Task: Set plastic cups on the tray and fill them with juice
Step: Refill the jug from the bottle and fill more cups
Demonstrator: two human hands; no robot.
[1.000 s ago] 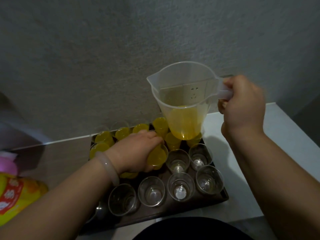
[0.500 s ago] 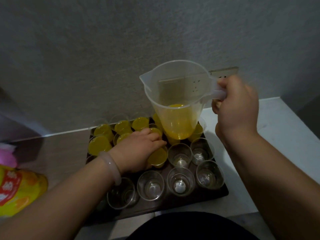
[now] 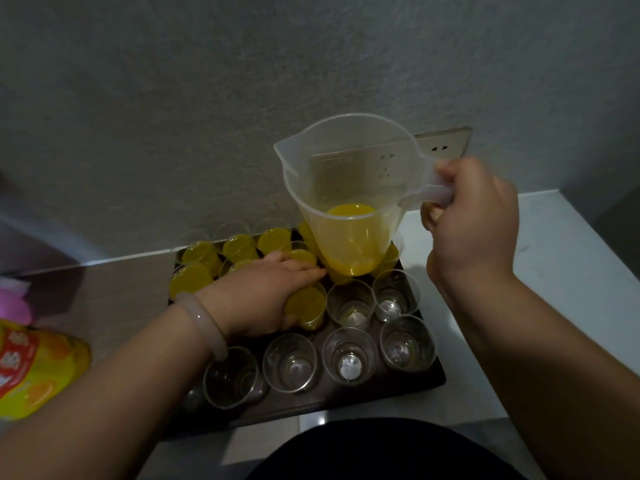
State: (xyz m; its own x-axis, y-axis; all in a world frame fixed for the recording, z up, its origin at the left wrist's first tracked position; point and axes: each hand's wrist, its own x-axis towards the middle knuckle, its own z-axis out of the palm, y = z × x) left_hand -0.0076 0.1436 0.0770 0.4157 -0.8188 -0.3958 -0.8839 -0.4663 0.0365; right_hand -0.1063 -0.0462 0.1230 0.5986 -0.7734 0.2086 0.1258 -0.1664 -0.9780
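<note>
In the head view, the right hand (image 3: 471, 223) grips the handle of a clear jug (image 3: 349, 174), which holds some juice (image 3: 349, 237) and hangs above the dark tray (image 3: 437, 379) on the counter (image 3: 554, 265). The left hand (image 3: 259, 299) has its fingers (image 3: 304, 271) curled round a filled cup (image 3: 310, 306) on the tray, just beside the empty cups (image 3: 349, 358).

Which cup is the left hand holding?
The full cup in the second row from the front, left of two empty cups; the left hand grips it, while the right hand holds the jug.

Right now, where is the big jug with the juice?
In the head view the jug is up in the air right of centre, held by its handle in the right hand, above the far side of the tray.
</note>
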